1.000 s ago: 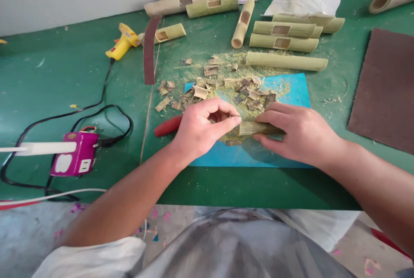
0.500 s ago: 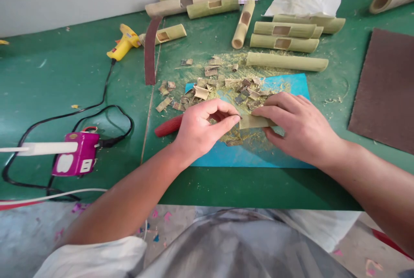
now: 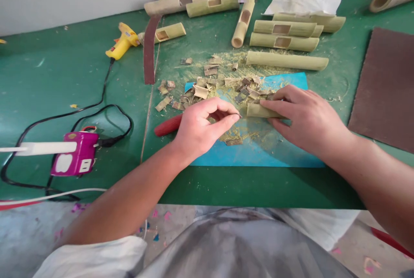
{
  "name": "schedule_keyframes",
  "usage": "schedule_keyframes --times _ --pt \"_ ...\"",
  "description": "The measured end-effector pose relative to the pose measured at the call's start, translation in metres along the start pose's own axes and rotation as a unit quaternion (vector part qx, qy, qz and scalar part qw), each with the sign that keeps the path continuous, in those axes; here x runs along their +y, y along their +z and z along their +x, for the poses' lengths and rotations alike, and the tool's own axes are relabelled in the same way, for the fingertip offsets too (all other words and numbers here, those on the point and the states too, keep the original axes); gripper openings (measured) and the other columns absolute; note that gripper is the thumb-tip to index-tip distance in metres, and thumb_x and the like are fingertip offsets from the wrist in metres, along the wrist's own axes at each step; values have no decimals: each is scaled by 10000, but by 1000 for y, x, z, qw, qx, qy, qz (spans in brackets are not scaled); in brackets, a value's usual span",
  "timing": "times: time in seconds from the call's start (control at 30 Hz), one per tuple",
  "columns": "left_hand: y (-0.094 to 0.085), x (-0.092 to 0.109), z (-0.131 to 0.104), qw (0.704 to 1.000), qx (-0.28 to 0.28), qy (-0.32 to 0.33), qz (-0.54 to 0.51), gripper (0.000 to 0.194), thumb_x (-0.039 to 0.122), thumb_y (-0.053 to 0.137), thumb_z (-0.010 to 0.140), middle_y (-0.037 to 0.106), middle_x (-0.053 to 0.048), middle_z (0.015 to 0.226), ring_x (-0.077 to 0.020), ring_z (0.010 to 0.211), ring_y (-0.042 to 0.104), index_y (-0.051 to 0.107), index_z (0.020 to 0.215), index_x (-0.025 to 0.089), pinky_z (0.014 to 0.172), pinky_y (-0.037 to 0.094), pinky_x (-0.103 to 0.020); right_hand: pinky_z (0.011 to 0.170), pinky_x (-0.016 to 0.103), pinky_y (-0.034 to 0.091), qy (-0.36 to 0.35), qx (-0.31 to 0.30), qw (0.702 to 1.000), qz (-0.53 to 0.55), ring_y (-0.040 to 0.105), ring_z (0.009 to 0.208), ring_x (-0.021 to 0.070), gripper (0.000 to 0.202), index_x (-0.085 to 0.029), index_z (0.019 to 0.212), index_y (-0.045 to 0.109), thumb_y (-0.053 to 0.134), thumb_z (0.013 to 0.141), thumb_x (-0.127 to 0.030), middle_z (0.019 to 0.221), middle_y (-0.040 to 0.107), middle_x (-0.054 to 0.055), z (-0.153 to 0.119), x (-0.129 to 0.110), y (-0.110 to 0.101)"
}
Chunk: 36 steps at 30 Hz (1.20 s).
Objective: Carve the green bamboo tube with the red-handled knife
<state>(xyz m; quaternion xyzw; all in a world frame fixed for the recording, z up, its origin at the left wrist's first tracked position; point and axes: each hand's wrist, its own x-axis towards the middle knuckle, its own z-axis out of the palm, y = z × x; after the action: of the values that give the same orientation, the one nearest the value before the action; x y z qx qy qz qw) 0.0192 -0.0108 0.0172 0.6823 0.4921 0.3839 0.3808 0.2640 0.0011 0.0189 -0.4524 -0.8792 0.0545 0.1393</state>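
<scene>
A short pale green piece of bamboo point(image 3: 257, 110) lies between the thumb and fingers of my right hand point(image 3: 299, 109), above the blue sheet point(image 3: 258, 157). My left hand point(image 3: 203, 127) is closed in a pinch just left of it, apart from the bamboo. A small dark edge shows at its fingertips, too little to name. Beside my left wrist pokes out a red handle point(image 3: 167, 125), its other end hidden behind the hand. Broken bamboo chips point(image 3: 201, 92) and yellowish dust cover the sheet's far side.
Beyond the chips lie a whole bamboo tube point(image 3: 287, 61) and several tubes with cut windows point(image 3: 284, 41). At left are a yellow glue gun point(image 3: 123, 42), a brown strip point(image 3: 149, 53) and a purple power socket point(image 3: 76, 153) with cables. A brown sheet point(image 3: 384, 92) lies right.
My right hand has shifted right and slightly away from me with the bamboo piece, opening a gap from my left fingertips. The left hand has stayed nearly still.
</scene>
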Motion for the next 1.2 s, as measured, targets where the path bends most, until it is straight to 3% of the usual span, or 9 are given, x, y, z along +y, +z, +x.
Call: schedule_keyframes --times 0.33,0.53,0.73,0.97,1.2 --pt "0 1 1 1000 -5 1 -8 39 214 701 857 736 -14 830 -136 752 663 725 851 183 686 535 -240 727 391 456 -15 24 1000 -3 641 946 266 344 -259 1201 698 523 909 -206 1076 687 96 -1 -2 0" --pt "-3 2 1 998 13 61 14 52 186 691 866 719 -22 855 -154 832 656 727 830 194 747 539 -263 772 417 506 -25 37 998 52 669 972 286 385 -222 1214 677 559 847 -211 1131 692 109 -2 -9 -2" --pt "1 2 -2 999 22 22 -15 53 196 709 857 738 0 826 -126 749 678 737 899 179 688 548 -221 773 403 502 -71 20 995 63 669 948 281 372 -153 1141 703 555 801 -184 1073 701 120 -1 -11 1" --pt "4 2 -1 1000 -17 3 5 29 168 688 851 726 7 779 -114 717 668 717 855 165 655 542 -199 836 426 519 -89 -6 990 114 636 917 275 348 -138 1085 713 579 765 -163 957 720 106 3 -7 6" --pt "3 3 0 999 -38 -6 10 26 151 679 845 717 0 789 -106 705 651 698 827 154 649 532 -194 832 453 539 -79 -11 989 125 638 1001 307 356 -135 1102 736 560 794 -161 1095 703 145 3 -4 7"
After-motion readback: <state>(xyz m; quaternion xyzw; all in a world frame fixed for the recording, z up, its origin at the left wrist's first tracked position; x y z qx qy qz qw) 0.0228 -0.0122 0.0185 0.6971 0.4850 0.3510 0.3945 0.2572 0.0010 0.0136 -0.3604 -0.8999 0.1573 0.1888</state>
